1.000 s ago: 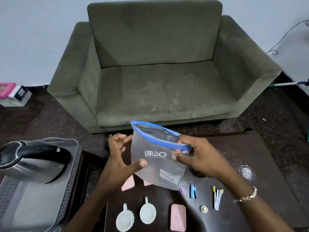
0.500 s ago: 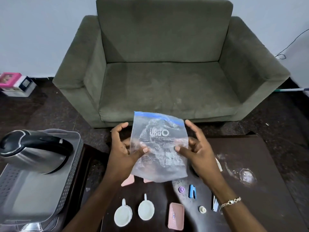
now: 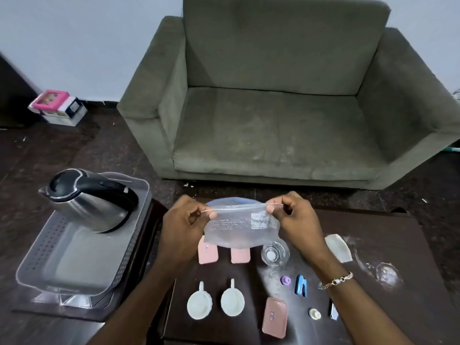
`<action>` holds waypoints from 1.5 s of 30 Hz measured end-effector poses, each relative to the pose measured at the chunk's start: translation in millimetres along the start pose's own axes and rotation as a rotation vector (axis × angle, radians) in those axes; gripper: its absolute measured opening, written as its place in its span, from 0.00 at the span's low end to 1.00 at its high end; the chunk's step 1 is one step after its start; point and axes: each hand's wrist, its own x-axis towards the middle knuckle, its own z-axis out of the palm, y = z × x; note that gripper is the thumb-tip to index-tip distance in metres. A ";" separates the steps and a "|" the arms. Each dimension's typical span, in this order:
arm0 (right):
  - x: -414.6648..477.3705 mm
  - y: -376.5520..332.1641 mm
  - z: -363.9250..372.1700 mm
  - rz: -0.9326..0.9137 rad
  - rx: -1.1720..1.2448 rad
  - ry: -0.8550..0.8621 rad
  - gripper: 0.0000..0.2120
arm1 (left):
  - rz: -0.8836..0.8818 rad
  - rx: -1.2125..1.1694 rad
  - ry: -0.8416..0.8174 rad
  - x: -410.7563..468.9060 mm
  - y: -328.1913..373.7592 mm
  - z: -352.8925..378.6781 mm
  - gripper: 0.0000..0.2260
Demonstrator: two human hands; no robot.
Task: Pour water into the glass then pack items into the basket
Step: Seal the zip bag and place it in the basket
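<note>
Both hands hold a clear zip bag (image 3: 239,227) with a blue strip above the dark table (image 3: 388,247). My left hand (image 3: 185,225) pinches its left top corner and my right hand (image 3: 296,220) pinches the right top corner; the mouth is pulled apart. A glass (image 3: 275,253) with water stands just under my right hand. A grey perforated basket (image 3: 82,250) sits at the left with a steel kettle (image 3: 92,200) inside it. Pink cases (image 3: 207,251) (image 3: 240,255) (image 3: 274,317) and two white scoops (image 3: 199,303) (image 3: 232,301) lie on the table.
A blue stapler (image 3: 300,285), a purple cap (image 3: 285,280), a white cap (image 3: 315,313) and a white pad (image 3: 338,247) lie on the table's right half, near a wet patch (image 3: 384,273). A green sofa (image 3: 273,108) stands behind. Boxes (image 3: 58,107) sit on the floor at the left.
The bag has been turned from upright and flat to mouth toward me, and both hands have shifted to its top corners, pulling the opening apart. The camera view has tilted downward and left.
</note>
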 end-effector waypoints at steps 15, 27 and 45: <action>-15.1 -54.8 129.6 -0.006 0.262 -0.079 0.03 | -0.169 -0.109 0.071 -30.3 -51.7 -116.9 0.09; -51.1 -83.9 310.7 -0.077 -0.132 -0.490 0.13 | -0.372 0.314 -0.011 -36.5 -175.6 -275.8 0.20; -64.3 -70.2 432.8 -0.365 -0.995 -0.653 0.07 | -0.283 0.631 -0.402 -27.5 -308.9 -294.8 0.19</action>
